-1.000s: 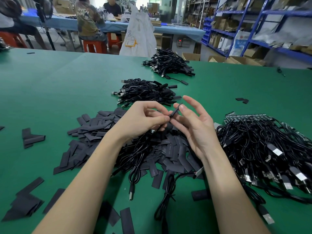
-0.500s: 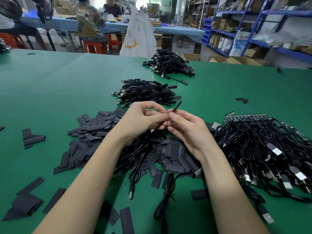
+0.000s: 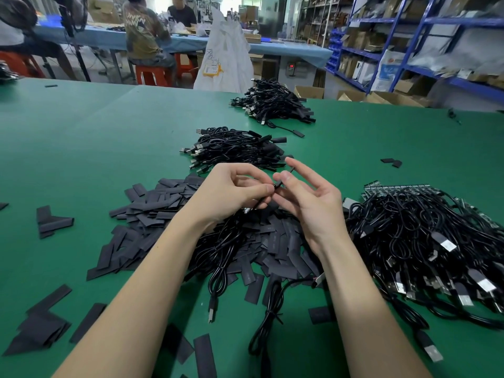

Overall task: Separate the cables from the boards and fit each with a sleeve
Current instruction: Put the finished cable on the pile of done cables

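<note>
Right hand fingers have spread wider since 0.5 s ago, thumb still on the sleeve; left hand pinches the cable above the sleeve pile.

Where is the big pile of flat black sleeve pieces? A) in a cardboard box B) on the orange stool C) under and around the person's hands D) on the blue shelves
C: the pile of flat black sleeve pieces lies spread on the green table, right beneath the left hand and right hand, which work a thin black cable above it.
</note>
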A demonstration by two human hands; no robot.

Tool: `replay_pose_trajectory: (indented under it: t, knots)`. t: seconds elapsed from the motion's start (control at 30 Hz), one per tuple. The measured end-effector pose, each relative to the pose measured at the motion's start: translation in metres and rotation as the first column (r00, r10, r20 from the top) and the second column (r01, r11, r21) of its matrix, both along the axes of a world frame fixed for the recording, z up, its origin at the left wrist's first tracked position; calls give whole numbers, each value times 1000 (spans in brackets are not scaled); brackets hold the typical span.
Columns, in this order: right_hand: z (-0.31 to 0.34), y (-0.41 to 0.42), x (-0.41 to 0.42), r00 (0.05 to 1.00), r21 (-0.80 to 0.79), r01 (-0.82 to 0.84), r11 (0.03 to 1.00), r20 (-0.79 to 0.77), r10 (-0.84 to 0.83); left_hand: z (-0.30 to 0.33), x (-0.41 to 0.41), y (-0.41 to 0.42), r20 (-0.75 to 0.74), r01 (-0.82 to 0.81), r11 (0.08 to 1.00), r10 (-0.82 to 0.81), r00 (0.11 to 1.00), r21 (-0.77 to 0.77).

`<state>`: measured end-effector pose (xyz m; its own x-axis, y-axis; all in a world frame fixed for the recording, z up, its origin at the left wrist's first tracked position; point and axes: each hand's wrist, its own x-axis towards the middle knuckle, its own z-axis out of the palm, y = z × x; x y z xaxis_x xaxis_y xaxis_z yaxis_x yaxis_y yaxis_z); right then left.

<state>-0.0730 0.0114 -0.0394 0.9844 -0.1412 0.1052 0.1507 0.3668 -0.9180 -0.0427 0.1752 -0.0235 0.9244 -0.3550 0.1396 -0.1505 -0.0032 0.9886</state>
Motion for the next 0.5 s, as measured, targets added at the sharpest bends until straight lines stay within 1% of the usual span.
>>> replay_pose_trajectory:
  t: [0.1,0.2,0.3,0.37,0.43,0.5]
  knots:
    - [-1,0,2,1000,3,12,1000,0,-12,0,0,0,10,1,1000,-1,1000,9]
    - [-1,-4,3,997,21,-50,999,-55,51,-1,0,0,32,-37,999,37,999,15]
    - [-2,-4,1,979,-60,-157,986,-142,147,-1,2,1,77,-73,992,65,995,102]
    - [-4,-4,1,979,-69,-139,988,-162,126,0,5,6,53,-92,988,86,995,124]
    - [-3,-4,1,981,-69,-125,990,-160,113,-2,10,14,58,-205,968,199,978,144]
    - [-1,-3,0,975,-88,-167,982,-164,151,-4,14,22,93,-294,927,280,956,234]
